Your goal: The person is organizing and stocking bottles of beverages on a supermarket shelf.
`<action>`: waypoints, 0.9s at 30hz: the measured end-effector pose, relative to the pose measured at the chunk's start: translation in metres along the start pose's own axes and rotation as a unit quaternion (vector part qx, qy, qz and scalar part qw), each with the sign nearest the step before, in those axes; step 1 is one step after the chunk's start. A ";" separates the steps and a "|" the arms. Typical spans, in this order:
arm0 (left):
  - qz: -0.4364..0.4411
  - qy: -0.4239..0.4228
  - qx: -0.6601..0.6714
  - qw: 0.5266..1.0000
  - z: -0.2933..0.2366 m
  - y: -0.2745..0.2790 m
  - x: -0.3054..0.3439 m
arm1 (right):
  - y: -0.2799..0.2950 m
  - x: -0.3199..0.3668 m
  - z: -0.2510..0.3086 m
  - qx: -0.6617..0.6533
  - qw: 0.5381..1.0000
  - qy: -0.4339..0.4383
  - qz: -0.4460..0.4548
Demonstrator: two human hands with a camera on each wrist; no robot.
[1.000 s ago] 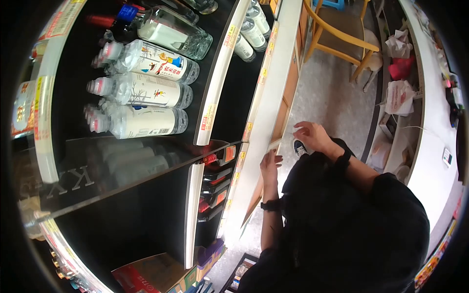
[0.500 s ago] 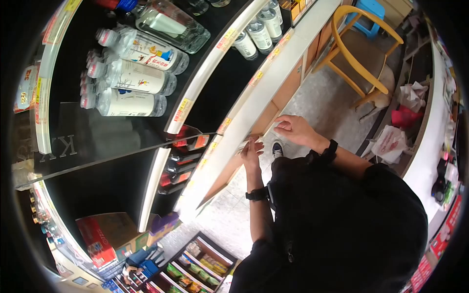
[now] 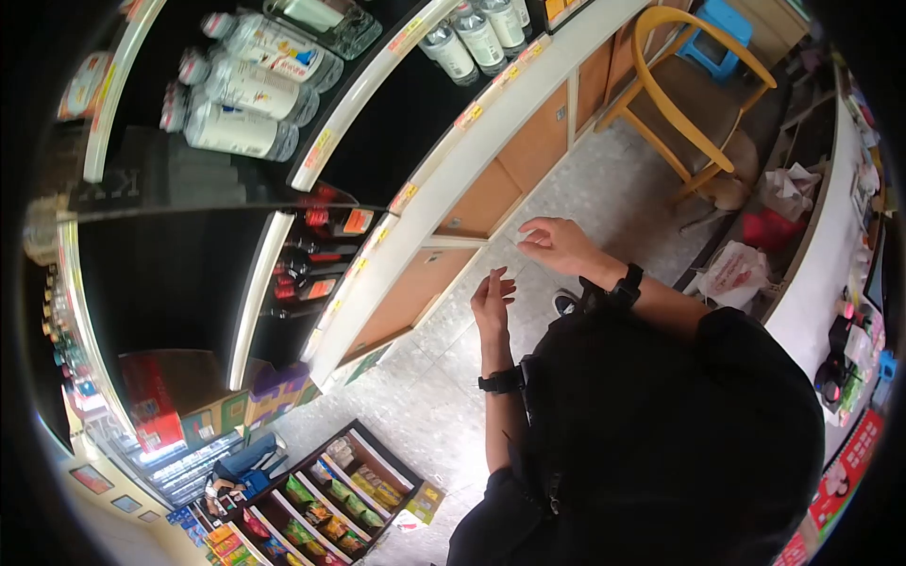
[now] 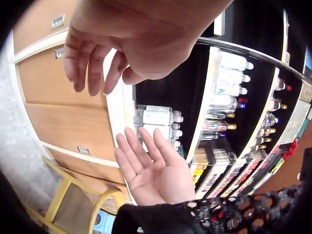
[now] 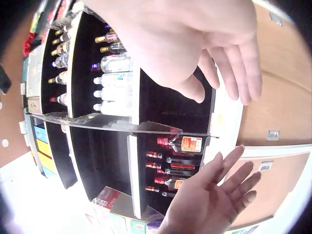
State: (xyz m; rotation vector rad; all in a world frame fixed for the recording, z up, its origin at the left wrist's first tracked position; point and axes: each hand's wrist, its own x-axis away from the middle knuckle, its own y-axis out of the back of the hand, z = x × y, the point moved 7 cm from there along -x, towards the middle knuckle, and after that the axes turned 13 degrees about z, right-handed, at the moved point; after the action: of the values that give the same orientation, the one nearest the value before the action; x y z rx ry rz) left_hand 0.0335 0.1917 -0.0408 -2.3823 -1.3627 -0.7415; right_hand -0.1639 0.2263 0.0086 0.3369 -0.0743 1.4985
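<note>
My left hand (image 3: 494, 307) hangs in the air in front of my body, fingers loosely bent and holding nothing. To its right, and a little further forward, my right hand (image 3: 562, 247) is also raised with relaxed fingers around no object. A gap separates the two palms. In the left wrist view, the right hand (image 4: 158, 178) shows its palm and spread fingers. Seen from the right wrist, the left hand (image 5: 209, 200) has its fingers apart and empty. Nearest to both hands are the wooden cabinet doors (image 3: 481, 203) under the shelf.
Water bottles (image 3: 253, 90) lie on the dark shelf at left, with red-capped bottles (image 3: 321, 222) lower down. A wooden chair (image 3: 694, 104) stands ahead on the right. A white counter (image 3: 812, 255) runs along the right. Behind lies a snack rack (image 3: 326, 500), with a person (image 3: 231, 476) beside it.
The view has swung so that the shelf bottles shift up and left, and more floor and the snack rack appear. Both hands stay raised and empty, their poses little changed.
</note>
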 end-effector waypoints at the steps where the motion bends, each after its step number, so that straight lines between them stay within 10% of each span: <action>1: -0.009 -0.006 0.013 1.000 0.012 0.007 0.018 | -0.015 0.011 -0.002 0.009 1.000 0.007 0.002; 15: -0.035 0.012 0.042 0.998 0.060 0.034 0.071 | -0.070 0.035 -0.010 0.043 0.998 -0.004 0.044; 27: -0.025 0.014 -0.003 1.000 0.002 0.021 -0.040 | 0.032 -0.066 -0.032 -0.043 0.993 -0.010 -0.111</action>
State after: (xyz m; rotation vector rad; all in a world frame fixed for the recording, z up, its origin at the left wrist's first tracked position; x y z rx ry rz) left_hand 0.0360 0.1538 -0.0649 -2.3421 -1.4144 -0.7902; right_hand -0.2053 0.1720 -0.0328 0.2808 -0.1145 1.2677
